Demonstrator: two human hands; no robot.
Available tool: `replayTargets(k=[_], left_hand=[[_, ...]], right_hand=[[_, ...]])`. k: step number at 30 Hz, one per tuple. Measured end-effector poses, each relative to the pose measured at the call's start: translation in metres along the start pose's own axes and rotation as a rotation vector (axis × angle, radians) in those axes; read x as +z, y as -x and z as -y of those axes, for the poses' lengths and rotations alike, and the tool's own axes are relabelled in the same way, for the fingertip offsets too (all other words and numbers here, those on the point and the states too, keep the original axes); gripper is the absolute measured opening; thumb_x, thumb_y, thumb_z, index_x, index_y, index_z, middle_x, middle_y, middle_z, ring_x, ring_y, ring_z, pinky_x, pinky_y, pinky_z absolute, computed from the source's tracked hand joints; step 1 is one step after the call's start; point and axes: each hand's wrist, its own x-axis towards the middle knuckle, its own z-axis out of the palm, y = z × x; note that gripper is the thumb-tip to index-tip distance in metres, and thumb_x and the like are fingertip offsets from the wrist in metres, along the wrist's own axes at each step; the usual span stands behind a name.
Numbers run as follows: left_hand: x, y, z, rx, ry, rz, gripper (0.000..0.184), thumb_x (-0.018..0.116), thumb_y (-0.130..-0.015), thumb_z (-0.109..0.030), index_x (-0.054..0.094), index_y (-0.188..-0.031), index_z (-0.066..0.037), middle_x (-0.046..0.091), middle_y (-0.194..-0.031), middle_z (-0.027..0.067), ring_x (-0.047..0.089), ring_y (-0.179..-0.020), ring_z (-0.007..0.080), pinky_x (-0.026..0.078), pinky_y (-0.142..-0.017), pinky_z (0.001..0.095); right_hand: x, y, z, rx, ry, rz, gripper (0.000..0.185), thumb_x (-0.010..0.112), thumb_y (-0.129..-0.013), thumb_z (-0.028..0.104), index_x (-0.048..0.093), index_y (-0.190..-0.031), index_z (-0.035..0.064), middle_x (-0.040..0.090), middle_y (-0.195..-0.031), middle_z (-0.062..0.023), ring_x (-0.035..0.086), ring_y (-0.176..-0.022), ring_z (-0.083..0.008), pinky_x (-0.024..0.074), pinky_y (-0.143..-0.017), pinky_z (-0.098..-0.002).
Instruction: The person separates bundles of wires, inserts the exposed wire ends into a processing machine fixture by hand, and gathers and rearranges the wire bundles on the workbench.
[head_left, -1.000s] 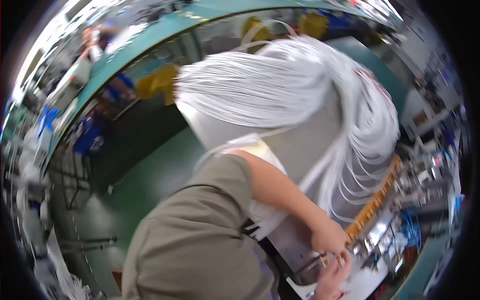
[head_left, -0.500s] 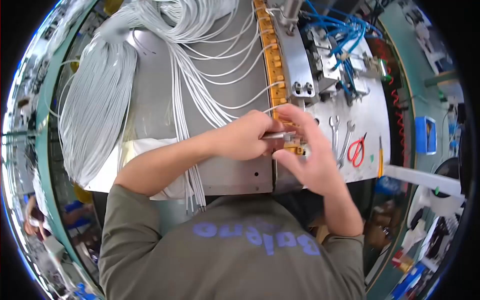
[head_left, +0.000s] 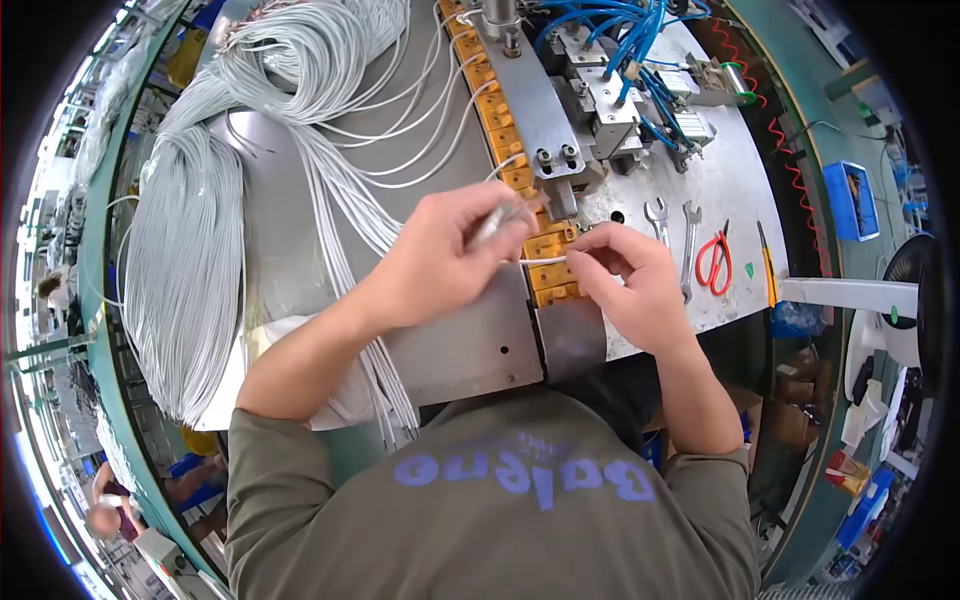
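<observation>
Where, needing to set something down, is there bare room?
The metal table is bare between left hand, white cables and shirt; the white board, between blue hoses and red scissors. Crowded: orange strip by the right hand.

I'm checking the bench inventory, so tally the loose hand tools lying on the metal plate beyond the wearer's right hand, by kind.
Wrenches: 2
Red-handled scissors-like tool: 1
Slim yellow-handled tool: 1
Total: 4

Left hand (head_left: 438, 252) farther from right hand (head_left: 636, 288)
</observation>
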Motion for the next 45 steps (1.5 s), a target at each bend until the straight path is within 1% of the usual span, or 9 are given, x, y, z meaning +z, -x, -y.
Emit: replayTargets(k=[1,4,11,20,26,30,34,38,45], left_hand=[[0.006,-0.002,0.009,0.26,-0.134,-0.051,0.014,0.061,-0.088,-0.008,0.059,-0.098,0.001,0.061,-0.083,0.0052,0.055,-0.079,0.0117,0.044,-0.073,0.0258],[0.019,-0.003,0.015,0.347,-0.195,-0.077,0.018,0.067,-0.083,-0.006,0.059,-0.098,0.0,0.06,-0.083,0.0058,0.054,-0.074,0.0102,0.044,-0.067,0.0257],[0.016,-0.001,0.015,0.015,0.103,0.182,0.013,0.061,-0.09,-0.012,0.065,-0.086,0.0,0.061,-0.066,-0.0008,0.05,-0.064,0.0063,0.041,-0.061,0.0237],[0.02,-0.005,0.033,0.025,0.068,0.235,0.021,0.058,-0.093,-0.019,0.066,-0.084,-0.002,0.063,-0.065,0.001,0.055,-0.064,0.0062,0.045,-0.061,0.0251],[0.021,-0.001,0.035,0.192,0.051,0.142,0.009,0.064,-0.08,-0.009,0.063,-0.074,-0.001,0.062,-0.062,0.0106,0.055,-0.055,0.0191,0.043,-0.054,0.0316],[0.023,0.003,0.034,0.374,-0.184,0.059,0.007,0.064,-0.076,-0.005,0.062,-0.082,-0.003,0.061,-0.071,0.0138,0.057,-0.067,0.0322,0.045,-0.059,0.0396],[0.032,0.006,0.043,0.581,-0.288,-0.11,0.015,0.065,-0.072,-0.004,0.062,-0.087,-0.005,0.061,-0.079,0.014,0.059,-0.079,0.0367,0.046,-0.064,0.0447],[0.024,0.004,0.039,0.44,-0.115,-0.038,0.019,0.065,-0.073,0.001,0.065,-0.091,-0.004,0.066,-0.083,0.0139,0.064,-0.078,0.0312,0.05,-0.067,0.0361],[0.02,0.006,0.031,0.231,0.017,0.124,0.012,0.064,-0.079,0.0,0.065,-0.091,0.001,0.063,-0.077,0.0125,0.057,-0.066,0.0133,0.046,-0.063,0.027]], right_hand=[[0.002,0.001,-0.001,-0.016,-0.038,-0.034,0.008,0.063,-0.085,0.004,0.064,-0.089,-0.0033,0.063,-0.073,-0.0027,0.057,-0.065,-0.0045,0.046,-0.058,-0.0205],[0.005,0.003,0.007,-0.044,-0.08,-0.007,0.009,0.064,-0.085,0.005,0.064,-0.089,-0.0032,0.063,-0.075,-0.0031,0.057,-0.066,-0.0046,0.0465,-0.059,-0.0208],[-0.01,-0.001,0.005,0.032,-0.128,0.144,0.013,0.067,-0.085,0.008,0.065,-0.091,-0.0037,0.064,-0.076,-0.0031,0.058,-0.067,-0.0055,0.0469,-0.06,-0.0207],[-0.008,0.002,0.006,0.143,-0.013,0.189,0.012,0.062,-0.086,0.008,0.064,-0.087,-0.0039,0.063,-0.071,-0.0035,0.056,-0.064,-0.0066,0.0458,-0.058,-0.0216],[0.003,0.007,0.015,0.038,0.12,0.088,0.003,0.057,-0.084,-0.002,0.058,-0.083,-0.0048,0.059,-0.068,-0.0042,0.057,-0.058,-0.0082,0.045,-0.055,-0.0225],[0.009,0.012,0.008,-0.064,0.247,0.017,0.001,0.058,-0.084,-0.004,0.058,-0.085,-0.0047,0.057,-0.071,-0.0031,0.055,-0.06,-0.0067,0.0431,-0.056,-0.021],[0.015,0.014,0.009,0.09,0.057,-0.029,0.003,0.056,-0.087,-0.002,0.057,-0.088,-0.003,0.057,-0.069,-0.0021,0.053,-0.057,-0.0064,0.0414,-0.052,-0.0207],[0.006,0.007,0.003,0.123,-0.143,0.068,0.004,0.055,-0.087,0.0,0.058,-0.087,-0.0015,0.058,-0.067,-0.0026,0.053,-0.056,-0.0063,0.0423,-0.049,-0.0216],[0.006,0.004,0.028,-0.048,0.211,0.126,0.01,0.066,-0.08,0.005,0.062,-0.082,-0.0029,0.063,-0.071,-0.0076,0.056,-0.059,-0.0106,0.0446,-0.055,-0.0242]])
